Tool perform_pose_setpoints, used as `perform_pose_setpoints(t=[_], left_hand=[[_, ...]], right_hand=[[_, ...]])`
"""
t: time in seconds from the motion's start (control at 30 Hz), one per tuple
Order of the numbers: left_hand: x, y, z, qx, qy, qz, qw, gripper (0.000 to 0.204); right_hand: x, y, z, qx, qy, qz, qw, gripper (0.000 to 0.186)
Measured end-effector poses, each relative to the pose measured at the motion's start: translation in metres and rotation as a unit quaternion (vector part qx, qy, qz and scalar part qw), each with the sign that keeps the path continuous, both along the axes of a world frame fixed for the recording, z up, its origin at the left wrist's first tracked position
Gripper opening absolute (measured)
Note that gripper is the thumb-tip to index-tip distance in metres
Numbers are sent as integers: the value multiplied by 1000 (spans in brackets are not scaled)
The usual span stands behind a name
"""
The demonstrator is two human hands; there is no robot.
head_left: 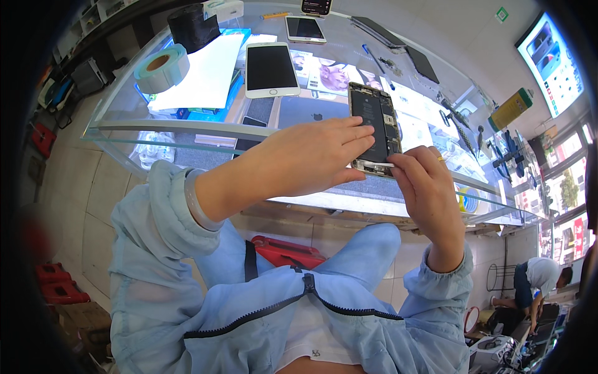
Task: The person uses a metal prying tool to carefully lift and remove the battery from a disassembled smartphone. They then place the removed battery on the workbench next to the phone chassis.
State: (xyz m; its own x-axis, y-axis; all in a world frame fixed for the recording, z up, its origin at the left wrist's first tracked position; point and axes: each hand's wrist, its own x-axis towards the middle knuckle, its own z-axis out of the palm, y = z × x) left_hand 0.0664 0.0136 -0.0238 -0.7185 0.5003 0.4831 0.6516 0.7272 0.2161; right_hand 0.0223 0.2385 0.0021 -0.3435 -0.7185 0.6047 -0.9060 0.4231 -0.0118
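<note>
An opened smartphone (391,128) lies on the glass counter with its dark battery (367,112) and inner boards exposed. My left hand (317,149) rests on it from the left, fingers stretched flat across the battery and thumb near the lower edge. At the phone's lower end, my right hand (427,181) is closed in a pinch on a thin white strip (374,164). The strip runs along the bottom of the battery; the fingertips hide its right end. A ring is on one right finger.
On the glass counter (218,130) lie a white phone (272,68), a smaller phone (305,29), a label roll (162,67), a blue pen (373,58) and dark panels (422,63). Screwdrivers (458,118) and a yellow bottle (511,110) stand right. Another person (539,277) bends over farther right.
</note>
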Motion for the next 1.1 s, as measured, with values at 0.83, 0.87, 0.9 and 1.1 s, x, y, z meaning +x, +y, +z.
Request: perform_pose_setpoints(t=[0.83,0.87,0.9,1.1], left_hand=[[-8,-2,-8,-74,7,19,997,50],[-10,-1,-8,-70,6,14,997,50],[-13,0,-9,-67,4,11,998,50],[-7,-3,-6,-68,-2,17,998,50]], right_hand=[[135,69,39,-25,189,139,972,27],[136,72,45,-12,194,164,967,28],[136,73,49,2,199,188,962,28],[131,61,40,-97,202,258,940,23]])
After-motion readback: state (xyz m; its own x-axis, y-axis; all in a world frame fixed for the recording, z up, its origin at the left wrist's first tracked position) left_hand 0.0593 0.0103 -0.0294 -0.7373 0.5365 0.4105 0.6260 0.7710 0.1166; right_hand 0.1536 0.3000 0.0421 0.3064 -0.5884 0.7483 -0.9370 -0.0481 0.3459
